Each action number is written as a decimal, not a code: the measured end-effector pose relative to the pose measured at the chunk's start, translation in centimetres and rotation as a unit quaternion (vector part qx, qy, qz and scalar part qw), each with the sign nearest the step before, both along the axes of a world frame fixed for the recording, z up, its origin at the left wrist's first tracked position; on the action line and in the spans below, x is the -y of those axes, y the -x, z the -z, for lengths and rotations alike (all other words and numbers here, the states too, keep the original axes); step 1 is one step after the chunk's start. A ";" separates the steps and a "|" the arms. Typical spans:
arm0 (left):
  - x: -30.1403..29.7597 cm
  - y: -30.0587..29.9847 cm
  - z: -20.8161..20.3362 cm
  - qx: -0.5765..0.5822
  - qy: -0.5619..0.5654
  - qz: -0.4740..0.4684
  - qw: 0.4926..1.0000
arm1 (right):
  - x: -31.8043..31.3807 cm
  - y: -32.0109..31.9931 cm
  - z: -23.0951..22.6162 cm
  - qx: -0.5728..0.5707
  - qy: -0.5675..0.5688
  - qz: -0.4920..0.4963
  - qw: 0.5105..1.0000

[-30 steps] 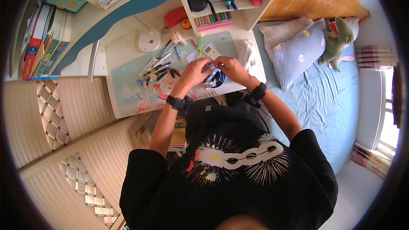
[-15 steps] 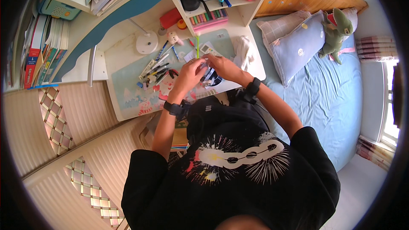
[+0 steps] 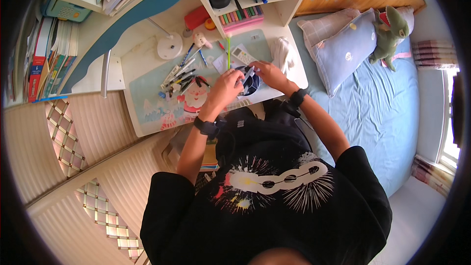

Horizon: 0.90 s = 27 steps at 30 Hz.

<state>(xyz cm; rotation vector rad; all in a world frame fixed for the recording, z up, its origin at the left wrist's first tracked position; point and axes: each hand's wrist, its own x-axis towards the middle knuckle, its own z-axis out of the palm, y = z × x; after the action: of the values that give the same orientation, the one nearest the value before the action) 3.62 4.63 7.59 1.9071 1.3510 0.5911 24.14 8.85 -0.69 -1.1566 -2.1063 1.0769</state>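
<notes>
L hand (image 3: 226, 88) and R hand (image 3: 271, 75) have just been drawn slightly apart — grey piece (image 3: 248, 74) thus bared between them, over dark-blue container (image 3: 254, 86) at bench's (image 3: 298, 76) near edge — L fingers curled on it, R grip can't be told.

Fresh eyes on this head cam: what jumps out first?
The black T-shirt, with its white chain print, fills the lower middle. Above it, the left hand and right hand come close together at a dark round object near the desk's front edge. Upper right, a green toy dinosaur rests beside a blue pillow on the bed.
</notes>
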 end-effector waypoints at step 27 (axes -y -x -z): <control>1.2 0.4 4.1 -0.147 -0.031 -0.006 0.989 | -2.3 4.3 -1.2 0.116 -0.092 -0.091 0.985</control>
<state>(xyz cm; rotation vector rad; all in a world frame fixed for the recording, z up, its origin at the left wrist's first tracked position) 3.24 3.46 3.53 2.1008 1.5422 0.3710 19.88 11.17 0.51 -1.0584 -2.4754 0.8345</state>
